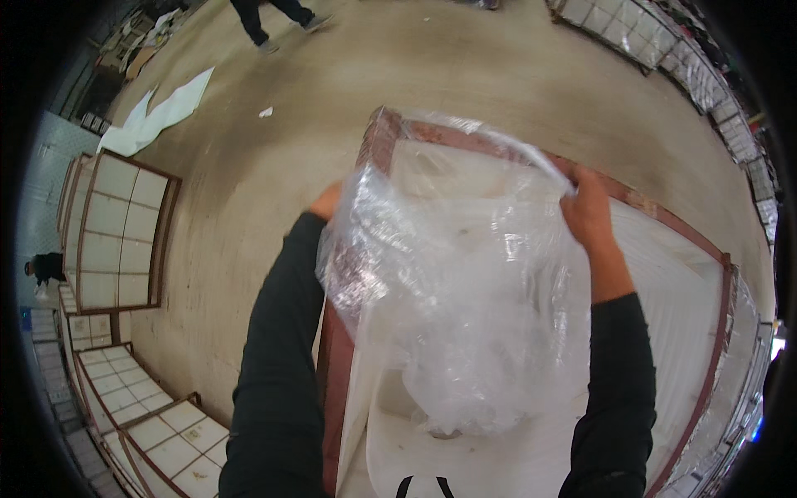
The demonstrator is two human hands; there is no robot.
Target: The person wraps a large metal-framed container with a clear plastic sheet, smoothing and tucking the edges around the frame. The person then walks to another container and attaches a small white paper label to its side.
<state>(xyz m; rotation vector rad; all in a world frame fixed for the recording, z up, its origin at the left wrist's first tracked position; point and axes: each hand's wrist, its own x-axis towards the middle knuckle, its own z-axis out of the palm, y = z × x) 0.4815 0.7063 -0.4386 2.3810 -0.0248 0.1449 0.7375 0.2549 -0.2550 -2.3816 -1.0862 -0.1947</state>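
Observation:
A sheet of clear plastic film (473, 324) hangs bunched and crinkled in front of me, over a red-brown framed crate or rack (660, 230). The thumb and fingers of my right hand (588, 208) pinch a gathered edge of the film beside the frame's far rail. My left hand (328, 200) is at the film's left side, near the frame's corner post. Film covers its fingers, so their grip is hidden. Through the film, pale whitish surfaces show inside the frame.
Framed crates with white panels (115, 233) stand at left, and more (149, 429) lie lower left. A white sheet (162, 115) lies on the concrete floor (299, 87). A person's legs (268, 22) are at the top; another person (47, 267) is far left. Film-wrapped crates (629, 28) line the right.

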